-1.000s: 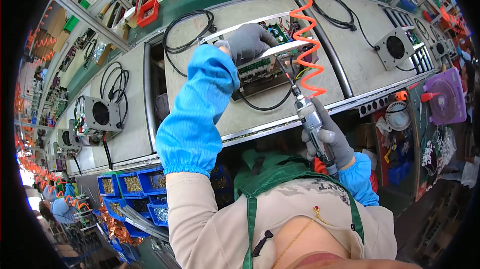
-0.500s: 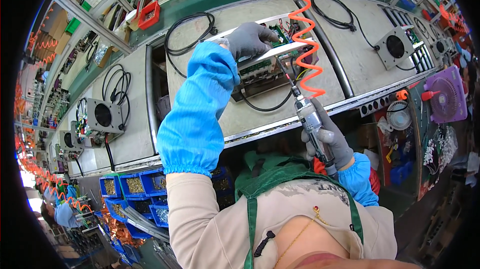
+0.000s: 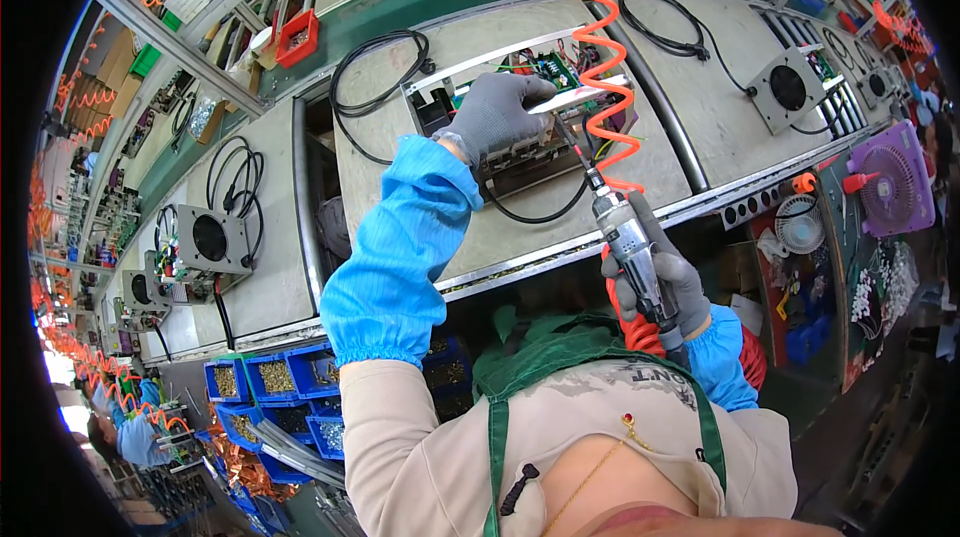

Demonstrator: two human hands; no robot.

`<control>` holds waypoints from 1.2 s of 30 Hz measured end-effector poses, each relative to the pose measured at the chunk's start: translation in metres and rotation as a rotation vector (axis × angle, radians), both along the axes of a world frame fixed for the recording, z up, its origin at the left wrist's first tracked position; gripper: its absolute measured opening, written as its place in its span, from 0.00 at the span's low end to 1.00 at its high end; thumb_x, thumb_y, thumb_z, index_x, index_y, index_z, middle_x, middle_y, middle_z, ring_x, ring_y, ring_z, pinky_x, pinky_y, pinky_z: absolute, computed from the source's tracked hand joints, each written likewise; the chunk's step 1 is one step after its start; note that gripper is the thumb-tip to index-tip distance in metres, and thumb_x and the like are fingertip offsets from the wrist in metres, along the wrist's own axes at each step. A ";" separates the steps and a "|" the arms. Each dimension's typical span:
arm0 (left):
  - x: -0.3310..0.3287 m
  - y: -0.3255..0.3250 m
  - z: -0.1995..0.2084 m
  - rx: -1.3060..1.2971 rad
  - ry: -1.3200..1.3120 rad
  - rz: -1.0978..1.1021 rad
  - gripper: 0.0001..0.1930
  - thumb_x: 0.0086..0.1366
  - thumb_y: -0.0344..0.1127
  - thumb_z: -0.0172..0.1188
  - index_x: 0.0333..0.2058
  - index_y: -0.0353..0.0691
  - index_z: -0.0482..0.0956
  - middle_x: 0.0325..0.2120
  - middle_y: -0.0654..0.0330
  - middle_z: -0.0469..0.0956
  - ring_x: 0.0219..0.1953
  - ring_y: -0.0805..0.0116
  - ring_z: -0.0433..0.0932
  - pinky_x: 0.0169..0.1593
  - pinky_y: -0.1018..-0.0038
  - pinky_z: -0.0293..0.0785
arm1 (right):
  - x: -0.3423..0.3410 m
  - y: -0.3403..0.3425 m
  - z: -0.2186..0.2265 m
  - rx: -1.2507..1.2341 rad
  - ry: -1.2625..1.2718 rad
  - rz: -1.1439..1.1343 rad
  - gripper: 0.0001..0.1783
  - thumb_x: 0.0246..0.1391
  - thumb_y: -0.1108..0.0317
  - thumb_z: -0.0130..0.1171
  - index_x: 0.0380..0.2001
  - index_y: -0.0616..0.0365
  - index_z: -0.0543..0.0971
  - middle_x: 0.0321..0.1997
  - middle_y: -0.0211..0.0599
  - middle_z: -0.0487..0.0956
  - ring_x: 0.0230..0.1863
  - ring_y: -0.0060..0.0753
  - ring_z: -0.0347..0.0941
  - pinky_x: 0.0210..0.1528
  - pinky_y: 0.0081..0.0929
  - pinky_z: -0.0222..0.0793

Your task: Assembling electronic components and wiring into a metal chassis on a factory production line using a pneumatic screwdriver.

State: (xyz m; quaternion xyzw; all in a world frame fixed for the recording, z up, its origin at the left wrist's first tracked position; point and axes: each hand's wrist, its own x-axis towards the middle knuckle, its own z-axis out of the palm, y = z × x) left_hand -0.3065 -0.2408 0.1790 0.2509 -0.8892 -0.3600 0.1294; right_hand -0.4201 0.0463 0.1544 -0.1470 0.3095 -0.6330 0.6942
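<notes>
My left hand (image 3: 500,112), in a grey glove with a blue sleeve cover, is closed over the near edge of an open metal chassis (image 3: 412,105). Its fingertips are bunched at the pale panel, and it cannot be seen whether they pinch something small. Inside the chassis lie a green circuit board (image 3: 553,67) and wires. My right hand (image 3: 668,289), also in a grey glove, grips a power screwdriver (image 3: 630,245). The long bit slants up and away, its tip beside the near side of the chassis, close to my left fingertips.
An orange coiled hose (image 3: 605,37) hangs in front of the chassis. Black cables (image 3: 375,42) loop on the bench (image 3: 600,222). Similar units with fans (image 3: 208,237) stand left and right. Blue bins (image 3: 275,375) of small hardware sit below left; a purple fan (image 3: 893,182) is at right.
My left hand has pulled back from inside the chassis to its near edge, uncovering the chassis's left end. The power screwdriver has hardly moved in my right hand.
</notes>
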 end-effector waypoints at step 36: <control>-0.020 -0.033 0.011 0.092 -0.140 -0.127 0.15 0.54 0.28 0.57 0.42 0.35 0.80 0.34 0.56 0.81 0.36 0.69 0.77 0.44 0.74 0.72 | 0.007 -0.002 0.007 0.088 0.243 -0.021 0.53 0.42 0.59 0.62 0.70 0.43 0.46 0.34 0.45 0.74 0.22 0.31 0.76 0.23 0.30 0.76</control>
